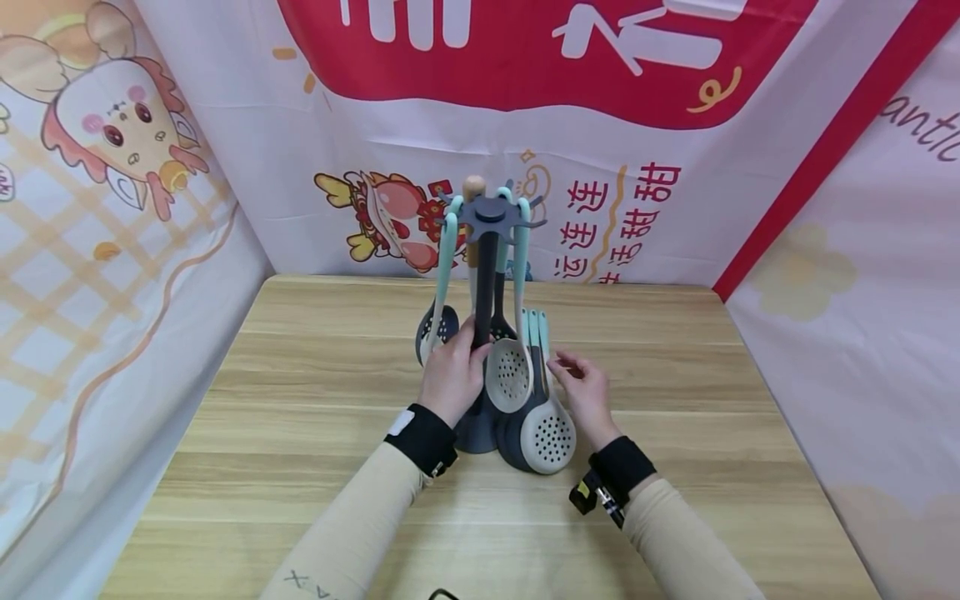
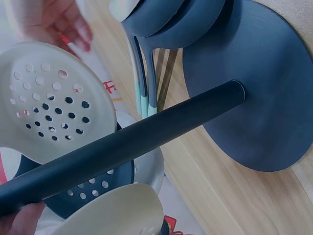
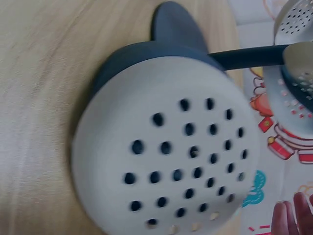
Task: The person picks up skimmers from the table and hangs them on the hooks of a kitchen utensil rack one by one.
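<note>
A dark utensil rack (image 1: 491, 210) stands upright on its round base (image 2: 259, 93). My left hand (image 1: 453, 375) grips its pole (image 2: 122, 142) partway up. From the top hooks hang several utensils with mint handles, among them a light skimmer (image 1: 510, 377) with round holes. To the right of the base, several utensils lie nested, handles pointing away: a light skimmer (image 3: 176, 147) on the right and dark ladles (image 1: 512, 437) beside it. My right hand (image 1: 585, 392) is next to their handles, fingers loosely bent with nothing held. Whether a fingertip touches the nearest handle is unclear.
The wooden table (image 1: 315, 400) carries the rack near its middle. Behind it hangs a printed cloth (image 1: 645, 208), with more printed cloth on both sides. A dark perforated spoon (image 1: 447, 325) hangs on the rack's left.
</note>
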Demonstrator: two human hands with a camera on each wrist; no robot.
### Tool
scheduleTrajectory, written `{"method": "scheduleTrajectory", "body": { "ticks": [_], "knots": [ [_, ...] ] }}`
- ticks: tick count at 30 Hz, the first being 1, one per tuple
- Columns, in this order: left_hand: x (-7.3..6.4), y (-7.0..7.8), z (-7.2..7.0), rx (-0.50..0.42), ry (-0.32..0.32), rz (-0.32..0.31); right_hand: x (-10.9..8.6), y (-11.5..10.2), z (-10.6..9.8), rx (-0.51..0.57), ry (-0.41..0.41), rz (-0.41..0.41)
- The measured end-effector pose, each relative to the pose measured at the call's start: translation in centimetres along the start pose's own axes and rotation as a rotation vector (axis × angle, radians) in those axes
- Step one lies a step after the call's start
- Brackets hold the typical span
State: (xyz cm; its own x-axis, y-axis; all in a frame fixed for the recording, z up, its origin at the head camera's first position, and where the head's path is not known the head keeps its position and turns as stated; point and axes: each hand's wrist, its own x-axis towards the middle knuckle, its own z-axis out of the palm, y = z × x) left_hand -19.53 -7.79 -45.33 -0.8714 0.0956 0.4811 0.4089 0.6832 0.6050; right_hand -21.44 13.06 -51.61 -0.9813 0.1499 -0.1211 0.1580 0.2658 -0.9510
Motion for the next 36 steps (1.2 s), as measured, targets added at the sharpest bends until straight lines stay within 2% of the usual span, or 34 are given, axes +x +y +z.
{"method": "scheduleTrajectory", "body": {
  "ticks": [5, 18, 24, 32, 36],
  "knots": [
    [-0.1, 0.0, 0.0, 0.003, -0.007, -0.009, 0.2, 1.2, 0.2, -0.055, -0.026, 0.067],
    [-0.1, -0.1, -0.2, 0.008, -0.013, 0.002, 0.7, 3.4, 0.4, -0.149, -0.064, 0.103],
    [-0.1, -0.1, -0.2, 0.004, -0.007, -0.006, 0.8, 3.8, 0.6, -0.173, -0.081, 0.09],
    [-0.1, 0.0, 0.0, 0.013, -0.019, -0.005, 0.8, 4.0, 0.7, -0.188, -0.092, 0.142],
    [-0.1, -0.1, 0.0, 0.02, -0.001, 0.014, 0.9, 4.0, 0.8, -0.197, -0.114, 0.155]
  ]
}}
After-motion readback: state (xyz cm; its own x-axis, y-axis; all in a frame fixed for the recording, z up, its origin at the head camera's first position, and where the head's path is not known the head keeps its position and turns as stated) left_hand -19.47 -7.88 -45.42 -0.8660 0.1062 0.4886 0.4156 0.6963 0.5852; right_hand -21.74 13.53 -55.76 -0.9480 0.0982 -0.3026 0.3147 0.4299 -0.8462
